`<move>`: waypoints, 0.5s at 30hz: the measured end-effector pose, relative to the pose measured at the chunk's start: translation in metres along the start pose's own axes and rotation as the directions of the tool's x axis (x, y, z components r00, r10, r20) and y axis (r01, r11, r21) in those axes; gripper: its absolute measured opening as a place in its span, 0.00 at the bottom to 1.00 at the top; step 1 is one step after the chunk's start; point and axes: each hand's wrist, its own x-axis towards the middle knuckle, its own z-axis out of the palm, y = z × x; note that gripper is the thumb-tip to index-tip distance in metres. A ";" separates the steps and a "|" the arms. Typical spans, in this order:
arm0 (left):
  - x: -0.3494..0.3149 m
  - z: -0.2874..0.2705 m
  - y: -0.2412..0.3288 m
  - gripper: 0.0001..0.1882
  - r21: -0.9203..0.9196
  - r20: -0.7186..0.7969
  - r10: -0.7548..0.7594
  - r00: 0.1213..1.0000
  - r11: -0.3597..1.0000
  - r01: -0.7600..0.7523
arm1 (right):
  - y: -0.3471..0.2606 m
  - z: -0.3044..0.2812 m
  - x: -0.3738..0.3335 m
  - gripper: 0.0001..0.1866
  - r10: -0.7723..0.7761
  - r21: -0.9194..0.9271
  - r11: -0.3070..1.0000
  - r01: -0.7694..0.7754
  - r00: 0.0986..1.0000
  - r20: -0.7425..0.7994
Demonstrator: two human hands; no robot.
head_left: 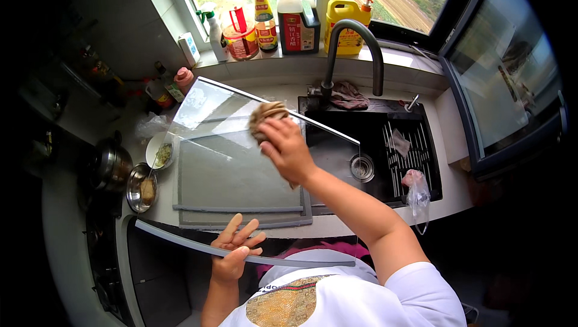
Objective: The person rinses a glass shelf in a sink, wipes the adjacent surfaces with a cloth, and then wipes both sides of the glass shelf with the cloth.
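A clear glass shelf with a white strip along its far edge and a grey strip along its near edge is held up, tilted, over the counter. My left hand grips the near strip, thumb over it and fingers seen behind the glass. A crumpled brown-striped cloth is bunched under my right hand, which presses it against the glass close to the far edge. Beneath the shelf, grey-framed flat panels lie stacked on the counter, seen through the glass.
A black sink with a curved faucet and a drying rack is at right. Sauce bottles and a yellow jug line the windowsill. Bowls and a pot stand left. A plastic bag hangs at the counter edge.
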 end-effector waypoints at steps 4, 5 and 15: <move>0.000 0.004 0.001 0.39 0.058 -0.100 0.004 0.995 0.998 0.002 | -0.103 0.007 -0.007 0.23 -0.628 0.504 0.694 0.514 0.775 0.075; 0.000 0.014 0.001 0.40 0.072 -0.109 0.121 0.987 0.991 -0.114 | -0.116 0.011 -0.001 0.22 -0.711 0.551 0.611 0.568 0.700 0.068; -0.006 0.016 0.019 0.38 0.129 0.089 -0.058 0.994 0.991 0.046 | -0.064 0.024 0.115 0.21 -0.330 0.022 0.942 0.335 0.936 -0.122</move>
